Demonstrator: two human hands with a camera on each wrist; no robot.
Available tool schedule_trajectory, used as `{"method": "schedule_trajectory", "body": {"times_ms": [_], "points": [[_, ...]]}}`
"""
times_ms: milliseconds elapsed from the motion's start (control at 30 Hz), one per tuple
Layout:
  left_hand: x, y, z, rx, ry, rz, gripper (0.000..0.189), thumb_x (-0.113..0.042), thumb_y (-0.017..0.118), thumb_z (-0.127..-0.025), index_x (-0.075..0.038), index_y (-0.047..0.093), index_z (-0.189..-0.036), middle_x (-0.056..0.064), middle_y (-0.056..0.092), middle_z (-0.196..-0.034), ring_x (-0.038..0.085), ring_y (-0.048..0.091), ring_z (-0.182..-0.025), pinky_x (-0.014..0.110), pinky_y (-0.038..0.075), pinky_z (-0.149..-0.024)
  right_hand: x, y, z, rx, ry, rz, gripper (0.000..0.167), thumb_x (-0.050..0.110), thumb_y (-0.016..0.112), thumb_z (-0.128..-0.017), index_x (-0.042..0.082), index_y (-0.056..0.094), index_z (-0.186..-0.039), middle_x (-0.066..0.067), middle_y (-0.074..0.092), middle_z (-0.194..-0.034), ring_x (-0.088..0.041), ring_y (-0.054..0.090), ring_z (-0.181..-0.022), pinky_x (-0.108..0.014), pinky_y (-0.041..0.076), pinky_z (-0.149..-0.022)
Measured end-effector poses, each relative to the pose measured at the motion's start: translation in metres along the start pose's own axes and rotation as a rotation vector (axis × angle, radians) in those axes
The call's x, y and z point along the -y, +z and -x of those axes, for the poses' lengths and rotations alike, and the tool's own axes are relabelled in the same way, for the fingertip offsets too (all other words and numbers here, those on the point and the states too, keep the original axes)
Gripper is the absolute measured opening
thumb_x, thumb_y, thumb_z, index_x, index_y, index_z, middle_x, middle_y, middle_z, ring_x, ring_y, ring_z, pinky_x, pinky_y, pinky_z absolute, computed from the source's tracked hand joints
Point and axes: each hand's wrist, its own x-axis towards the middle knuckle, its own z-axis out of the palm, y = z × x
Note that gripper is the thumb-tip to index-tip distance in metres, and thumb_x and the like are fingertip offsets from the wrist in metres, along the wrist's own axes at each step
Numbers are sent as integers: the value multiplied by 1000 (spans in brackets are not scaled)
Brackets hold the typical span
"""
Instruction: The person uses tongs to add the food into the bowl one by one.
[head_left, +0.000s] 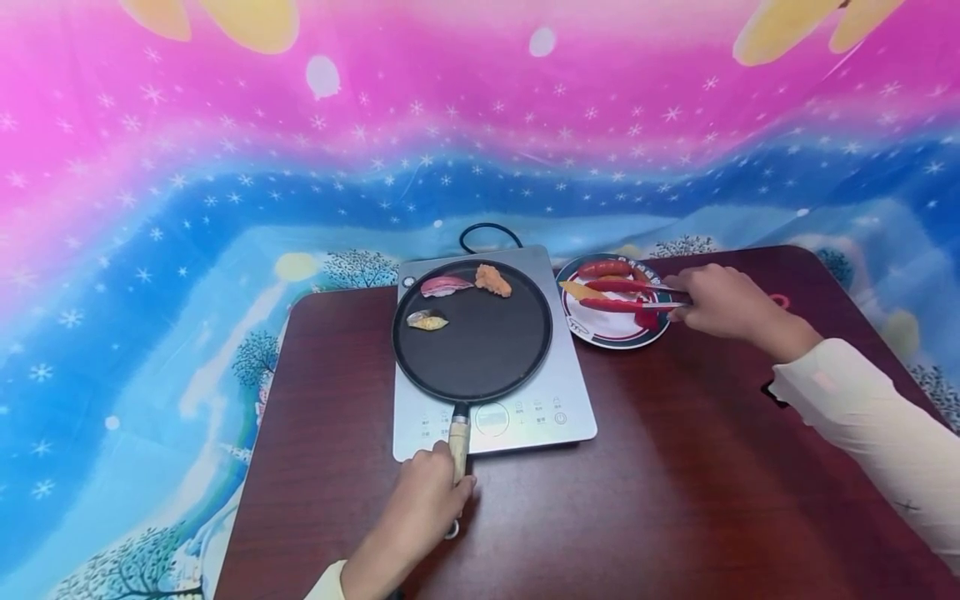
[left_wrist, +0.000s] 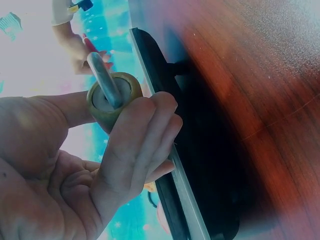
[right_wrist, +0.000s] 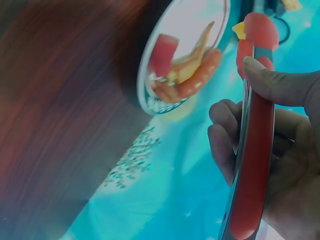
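Observation:
My left hand (head_left: 431, 492) grips the pale wooden handle (head_left: 459, 450) of a black flat pan (head_left: 480, 358); the handle's metal ring end shows in the left wrist view. On the pan lie a pink-and-white piece of food (head_left: 446, 287), a crumbly orange piece (head_left: 492, 281) and a small yellow-and-silver piece (head_left: 427, 320). My right hand (head_left: 723, 304) holds red-tipped tongs (right_wrist: 257, 165), thumb along one arm. A yellow piece of food (head_left: 576, 291) sits between the tong tips, over the left side of a plate (head_left: 600, 337).
The pan stands on a silver induction cooker (head_left: 570, 400), with a black cable (head_left: 491, 225) looped behind it. On the plate are a sausage (head_left: 603, 268), a dark red piece (head_left: 646, 318) and other food. A patterned cloth (head_left: 225, 208) hangs behind the brown table (head_left: 675, 483).

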Motion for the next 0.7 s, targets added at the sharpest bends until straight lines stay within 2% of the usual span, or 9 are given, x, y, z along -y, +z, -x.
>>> {"method": "schedule_trajectory", "body": {"times_ms": [33,133,267,367,533,600,700], "points": [[0,0,0,0,1,0,27,-15,81,-84,1,60,-84,3,52,-60,10,52,-46,19,41,-41,4,-1,-1,-1,-2,-5,58,19,81,-84,-9,63,-132,-26,72,-112,-20,55,-68,-39,48,-60],[1,0,0,-3,3,-1,27,-14,81,-84,2,60,-84,4,53,-60,10,52,-46,19,41,-41,16,-5,-6,-10,-8,-14,57,18,80,-84,-7,63,-133,-22,72,-98,-20,48,-62,-37,41,-57],[0,-1,0,-1,3,-2,27,-14,81,-84,3,60,-85,4,53,-60,10,52,-46,19,40,-40,34,-8,-14,-35,-32,-16,54,15,78,-84,-4,64,-133,-21,72,-104,-21,46,-59,-38,40,-55],[0,-2,-1,2,5,-6,27,-14,81,-84,3,61,-85,4,53,-60,10,52,-46,19,40,-40,48,-7,-22,-46,-63,-8,52,16,79,-84,-3,66,-130,-22,72,-113,-21,53,-64,-40,46,-58],[0,-3,0,-2,10,-8,27,-15,82,-84,2,60,-84,3,53,-60,11,52,-47,21,41,-42,68,-1,-35,-43,-91,-2,47,15,79,-84,3,69,-129,-9,68,-79,-21,51,-62,-39,44,-56],[1,-2,0,3,6,1,27,-15,81,-84,2,60,-84,3,53,-60,11,52,-47,21,41,-42,76,1,-39,-38,-98,-3,49,14,78,-84,4,68,-131,-9,66,-75,-21,50,-61,-39,43,-56],[0,-2,0,11,-1,12,27,-15,81,-84,2,60,-84,3,53,-60,10,52,-46,20,41,-41,87,3,-45,-40,-127,-9,48,12,78,-84,2,68,-130,-12,72,-86,-23,57,-67,-44,51,-61]]}}
